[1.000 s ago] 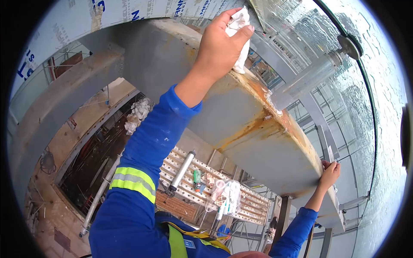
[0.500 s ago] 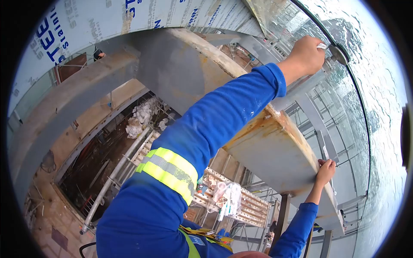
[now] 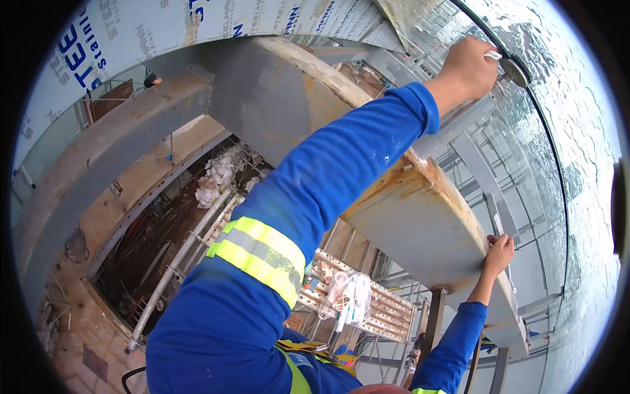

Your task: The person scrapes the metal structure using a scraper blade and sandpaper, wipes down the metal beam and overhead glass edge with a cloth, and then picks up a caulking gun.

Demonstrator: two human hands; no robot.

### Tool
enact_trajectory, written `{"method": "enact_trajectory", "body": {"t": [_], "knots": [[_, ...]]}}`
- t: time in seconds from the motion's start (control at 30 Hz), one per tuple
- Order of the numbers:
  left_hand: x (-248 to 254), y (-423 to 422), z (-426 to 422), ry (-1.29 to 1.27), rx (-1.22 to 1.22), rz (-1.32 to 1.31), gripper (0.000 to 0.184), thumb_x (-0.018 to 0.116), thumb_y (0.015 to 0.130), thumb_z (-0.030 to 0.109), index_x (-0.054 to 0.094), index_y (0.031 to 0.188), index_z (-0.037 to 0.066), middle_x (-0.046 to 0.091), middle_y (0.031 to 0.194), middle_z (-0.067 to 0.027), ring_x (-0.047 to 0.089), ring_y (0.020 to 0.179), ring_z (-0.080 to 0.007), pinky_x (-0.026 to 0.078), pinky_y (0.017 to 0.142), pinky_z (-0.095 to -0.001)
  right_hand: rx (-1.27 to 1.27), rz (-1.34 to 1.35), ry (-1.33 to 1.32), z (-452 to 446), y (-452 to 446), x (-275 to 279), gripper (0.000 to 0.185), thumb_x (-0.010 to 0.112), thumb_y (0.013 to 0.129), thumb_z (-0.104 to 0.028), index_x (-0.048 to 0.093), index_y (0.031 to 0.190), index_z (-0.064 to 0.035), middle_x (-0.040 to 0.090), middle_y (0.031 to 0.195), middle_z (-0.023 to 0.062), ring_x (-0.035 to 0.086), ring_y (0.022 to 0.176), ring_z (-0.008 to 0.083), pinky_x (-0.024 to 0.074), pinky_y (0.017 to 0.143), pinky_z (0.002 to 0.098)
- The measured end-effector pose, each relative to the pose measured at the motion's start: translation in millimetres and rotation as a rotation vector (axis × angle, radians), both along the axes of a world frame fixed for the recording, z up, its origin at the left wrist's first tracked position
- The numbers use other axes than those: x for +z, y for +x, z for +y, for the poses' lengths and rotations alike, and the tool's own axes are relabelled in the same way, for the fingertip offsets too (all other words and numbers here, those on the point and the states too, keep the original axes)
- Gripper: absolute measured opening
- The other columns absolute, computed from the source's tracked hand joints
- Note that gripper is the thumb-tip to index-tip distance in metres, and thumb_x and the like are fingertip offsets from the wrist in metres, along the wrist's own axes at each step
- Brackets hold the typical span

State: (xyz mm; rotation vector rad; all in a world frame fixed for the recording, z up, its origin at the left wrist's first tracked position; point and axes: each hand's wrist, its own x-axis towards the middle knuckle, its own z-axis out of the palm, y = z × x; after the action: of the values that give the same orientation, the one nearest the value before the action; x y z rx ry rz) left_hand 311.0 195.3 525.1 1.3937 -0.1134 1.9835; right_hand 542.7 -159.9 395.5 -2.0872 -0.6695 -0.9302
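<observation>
At the upper right, my left hand (image 3: 469, 69) is closed round a white cloth (image 3: 492, 55), of which only a bit shows. It is beside a round metal fitting (image 3: 514, 72) at the glass panel's black joint. My right hand (image 3: 499, 254), lower right, is at the far edge of the grey steel beam (image 3: 420, 213), fingers pinched together. A thin pale piece (image 3: 498, 225) shows just above those fingers; what they hold cannot be made out. Rust stains mark the beam's top edge.
Wet glass (image 3: 590, 171) lies along the right. Below the beam, a perforated scaffold platform (image 3: 387, 315) carries a clear plastic bag (image 3: 354, 295) with items. Scaffold tubes (image 3: 174, 266) and a curved beam (image 3: 98, 141) stand left; printed sheeting (image 3: 164, 39) spans the top.
My left hand has moved right with the cloth, from above the beam's rusty edge to the round fitting. My right hand has stayed at the beam's far edge, its fingers still pinched.
</observation>
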Motion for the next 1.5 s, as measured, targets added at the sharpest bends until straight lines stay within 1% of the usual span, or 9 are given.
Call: {"method": "enact_trajectory", "body": {"t": [0.27, 0.47, 0.67, 0.83, 0.93, 1.13, 1.27, 1.37, 1.5], "knots": [[-4.6, -9.9, -21.3, -0.048, -0.013, -0.083, 0.028, 0.056, 0.087, 0.016, 0.074, 0.101, 0.001, 0.068, 0.070, -0.0173, 0.066, 0.064, -0.0259, 0.053, 0.067, -0.0371, -0.042, -0.014, -0.010, 1.8, -7.1, 1.5, 0.038, 0.044, 0.096, -0.028, 0.063, 0.088, 0.0038, 0.075, 0.082, 0.0141, 0.071, 0.078, 0.0257, 0.0516, 0.080, 0.0362], [-13.3, -29.3, -39.4, -0.033, -0.115, -0.071, 0.026, 0.055, 0.090, 0.013, 0.074, 0.103, 0.002, 0.064, 0.064, -0.0089, 0.059, 0.057, -0.0155, 0.050, 0.059, -0.0332, -0.050, -0.019, -0.012, 1.4, -5.9, 1.0, 0.038, 0.044, 0.095, -0.028, 0.063, 0.090, 0.0040, 0.075, 0.081, 0.0139, 0.071, 0.078, 0.0259, 0.0516, 0.080, 0.0365], [-80.4, -84.1, -89.6, 0.072, -0.533, -0.067, 0.022, 0.052, 0.093, 0.005, 0.072, 0.103, 0.003, 0.053, 0.064, 0.0054, 0.042, 0.055, -0.0020, 0.036, 0.052, -0.0222, -0.002, 0.001, 0.026, -0.6, -1.6, -0.7, 0.036, 0.044, 0.094, -0.027, 0.064, 0.088, 0.0018, 0.076, 0.081, 0.0120, 0.068, 0.079, 0.0290, 0.0497, 0.080, 0.0394], [-128.1, -92.3, -80.2, -0.125, -0.821, -0.035, 0.015, 0.060, 0.098, 0.014, 0.059, 0.111, 0.005, 0.059, 0.075, 0.0035, 0.049, 0.060, -0.0012, 0.043, 0.056, -0.0207, -0.022, -0.021, -0.012, -1.4, 2.4, 0.1, 0.036, 0.044, 0.094, -0.028, 0.063, 0.087, 0.0021, 0.076, 0.082, 0.0124, 0.068, 0.079, 0.0291, 0.0495, 0.081, 0.0386], [-123.6, -91.7, -66.3, -0.086, -0.612, -0.025, 0.019, 0.061, 0.096, 0.011, 0.052, 0.111, 0.002, 0.060, 0.080, -0.0026, 0.057, 0.065, -0.0089, 0.050, 0.059, -0.0288, -0.009, -0.025, -0.008, -1.9, 5.1, -1.1, 0.036, 0.044, 0.094, -0.028, 0.063, 0.087, 0.0020, 0.076, 0.082, 0.0123, 0.068, 0.080, 0.0290, 0.0491, 0.081, 0.0386], [-72.7, -98.8, -37.9, -0.079, -0.750, 0.012, 0.022, 0.057, 0.102, 0.016, 0.050, 0.119, 0.004, 0.063, 0.079, -0.0048, 0.064, 0.060, -0.0153, 0.052, 0.054, -0.0315, -0.024, -0.033, 0.005, -2.1, -3.3, -0.1, 0.036, 0.044, 0.096, -0.028, 0.062, 0.086, 0.0019, 0.075, 0.080, 0.0127, 0.068, 0.077, 0.0262, 0.0502, 0.079, 0.0370], [-54.3, -81.3, -12.7, -0.065, -0.348, 0.175, 0.031, 0.053, 0.100, 0.019, 0.043, 0.122, 0.000, 0.066, 0.088, -0.0146, 0.069, 0.080, -0.0257, 0.054, 0.073, -0.0387, -0.002, -0.036, 0.003, -2.7, 0.0, -0.6, 0.036, 0.044, 0.097, -0.027, 0.061, 0.086, 0.0023, 0.075, 0.080, 0.0130, 0.070, 0.075, 0.0239, 0.0513, 0.078, 0.0355], [-51.1, -60.3, -3.0, -0.104, -0.315, 0.222, 0.038, 0.054, 0.099, 0.022, 0.043, 0.128, 0.000, 0.067, 0.096, -0.0195, 0.067, 0.091, -0.0288, 0.052, 0.083, -0.0410, 0.001, -0.029, 0.010, -2.3, 1.2, -0.6, 0.036, 0.044, 0.097, -0.028, 0.061, 0.086, 0.0022, 0.075, 0.079, 0.0128, 0.069, 0.075, 0.0239, 0.0512, 0.079, 0.0357], [-44.7, -76.1, -4.4, -0.199, -0.484, 0.361, 0.038, 0.055, 0.102, 0.030, 0.052, 0.115, -0.005, 0.064, 0.088, -0.0078, 0.061, 0.077, -0.0129, 0.051, 0.060, -0.0313, -0.006, -0.034, 0.019, -1.2, -4.0, -0.9, 0.036, 0.045, 0.097, -0.028, 0.061, 0.086, 0.0022, 0.075, 0.080, 0.0127, 0.069, 0.075, 0.0245, 0.0510, 0.079, 0.0358]]}}
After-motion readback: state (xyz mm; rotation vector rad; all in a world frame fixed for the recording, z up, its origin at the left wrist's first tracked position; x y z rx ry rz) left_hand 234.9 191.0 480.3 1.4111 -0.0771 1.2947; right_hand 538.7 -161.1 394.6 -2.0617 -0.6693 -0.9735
